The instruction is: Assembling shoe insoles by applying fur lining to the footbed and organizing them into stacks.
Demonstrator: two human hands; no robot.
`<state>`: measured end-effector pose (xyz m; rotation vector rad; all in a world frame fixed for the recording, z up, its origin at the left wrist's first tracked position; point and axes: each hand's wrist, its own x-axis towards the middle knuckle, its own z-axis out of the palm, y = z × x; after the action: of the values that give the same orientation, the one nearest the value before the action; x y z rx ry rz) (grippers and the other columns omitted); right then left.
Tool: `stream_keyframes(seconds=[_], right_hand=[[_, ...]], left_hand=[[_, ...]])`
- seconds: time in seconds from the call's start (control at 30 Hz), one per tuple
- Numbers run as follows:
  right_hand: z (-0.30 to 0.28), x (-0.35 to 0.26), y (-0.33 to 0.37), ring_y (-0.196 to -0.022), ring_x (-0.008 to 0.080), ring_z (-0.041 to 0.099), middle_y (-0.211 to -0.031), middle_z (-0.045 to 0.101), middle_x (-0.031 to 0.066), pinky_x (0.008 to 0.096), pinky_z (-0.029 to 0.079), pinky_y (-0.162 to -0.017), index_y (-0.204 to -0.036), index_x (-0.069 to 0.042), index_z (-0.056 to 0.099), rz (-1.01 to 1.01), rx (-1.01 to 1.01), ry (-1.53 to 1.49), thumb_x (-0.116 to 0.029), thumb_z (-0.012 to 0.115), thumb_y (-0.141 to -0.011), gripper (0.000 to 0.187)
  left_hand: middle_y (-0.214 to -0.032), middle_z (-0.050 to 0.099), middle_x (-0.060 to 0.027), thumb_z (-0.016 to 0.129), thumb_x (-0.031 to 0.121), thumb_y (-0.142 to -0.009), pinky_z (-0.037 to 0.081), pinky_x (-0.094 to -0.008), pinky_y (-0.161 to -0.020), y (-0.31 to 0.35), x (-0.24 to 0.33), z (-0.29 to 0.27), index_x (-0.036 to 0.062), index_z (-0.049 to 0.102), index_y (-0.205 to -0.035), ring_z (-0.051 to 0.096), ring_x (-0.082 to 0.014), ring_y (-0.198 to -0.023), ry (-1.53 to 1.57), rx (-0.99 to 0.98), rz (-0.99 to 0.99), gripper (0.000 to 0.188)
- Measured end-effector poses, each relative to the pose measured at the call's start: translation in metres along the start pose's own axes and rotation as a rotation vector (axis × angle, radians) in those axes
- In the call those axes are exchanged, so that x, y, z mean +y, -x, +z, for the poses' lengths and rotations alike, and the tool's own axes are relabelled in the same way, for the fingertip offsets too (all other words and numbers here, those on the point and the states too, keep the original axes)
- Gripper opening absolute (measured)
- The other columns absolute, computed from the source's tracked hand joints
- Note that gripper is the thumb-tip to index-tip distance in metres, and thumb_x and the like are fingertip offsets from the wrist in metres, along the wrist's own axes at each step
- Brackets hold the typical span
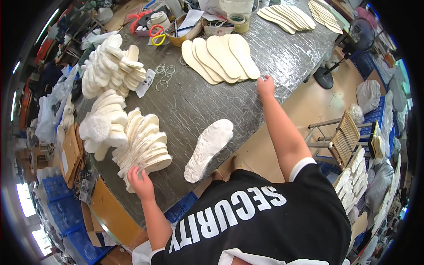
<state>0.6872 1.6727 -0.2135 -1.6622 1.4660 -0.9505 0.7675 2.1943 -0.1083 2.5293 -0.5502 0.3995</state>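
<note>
My right hand [266, 85] reaches out over the table, its fingers closed at the near end of a cream insole [242, 53]. That insole lies on the right of a fanned group of flat cream insoles [206, 62]. My left hand [142, 184] rests against the near edge of a leaning stack of fluffy white insoles [143, 139], fingers apart. Between my hands, close to my body, a single white fleecy insole [209, 149] lies by itself, its surface wrinkled.
Two more fluffy insole piles [110, 66] [104, 121] stand at the left. Rubber bands [165, 77] lie near a white paper tag [145, 84]. Yellow-handled scissors [157, 36] and a tape roll [237, 20] sit at the back. A stool [344, 139] and fan [360, 35] stand right.
</note>
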Motion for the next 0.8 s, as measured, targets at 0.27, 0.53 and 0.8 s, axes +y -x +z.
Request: stream_keyframes(seconds=[0.27, 0.53, 0.8], right_hand=[[0.002, -0.041, -0.037, -0.076, 0.0213, 0.056, -0.085, 0.058, 0.0133, 0.0345, 0.044, -0.063, -0.094, -0.002, 0.055, 0.532, -0.425, -0.231, -0.012, 0.058, -0.076, 0.021], [-0.044, -0.022, 0.007, -0.107, 0.0386, 0.048, -0.120, 0.044, 0.0244, 0.0492, 0.044, -0.085, -0.121, 0.007, 0.035, 0.954, -0.621, -1.174, -0.004, 0.036, -0.084, 0.039], [-0.088, -0.011, 0.036, -0.124, 0.0481, 0.027, -0.133, 0.036, 0.0197, 0.0623, 0.016, -0.103, -0.130, 0.001, 0.034, 0.740, -1.010, -1.661, -0.011, 0.042, -0.075, 0.057]], left_hand=[[-0.091, 0.058, -0.0149, 0.057, -0.001, -0.076, 0.046, -0.0355, -0.074, 0.048, 0.077, 0.008, 0.0013, 0.057, -0.088, 0.057, -0.0289, -0.084, 0.340, -0.403, 0.110, 0.013], [-0.092, 0.058, -0.0169, 0.059, 0.003, -0.073, 0.044, -0.0387, -0.079, 0.052, 0.109, 0.051, 0.0003, 0.058, -0.091, 0.054, -0.0346, -0.088, 0.340, -0.522, 0.219, 0.018], [-0.092, 0.059, -0.0143, 0.059, 0.005, -0.078, 0.045, -0.0342, -0.078, 0.006, 0.180, 0.108, -0.0011, 0.058, -0.093, 0.057, -0.0281, -0.088, 0.563, -0.583, 0.352, 0.017]])
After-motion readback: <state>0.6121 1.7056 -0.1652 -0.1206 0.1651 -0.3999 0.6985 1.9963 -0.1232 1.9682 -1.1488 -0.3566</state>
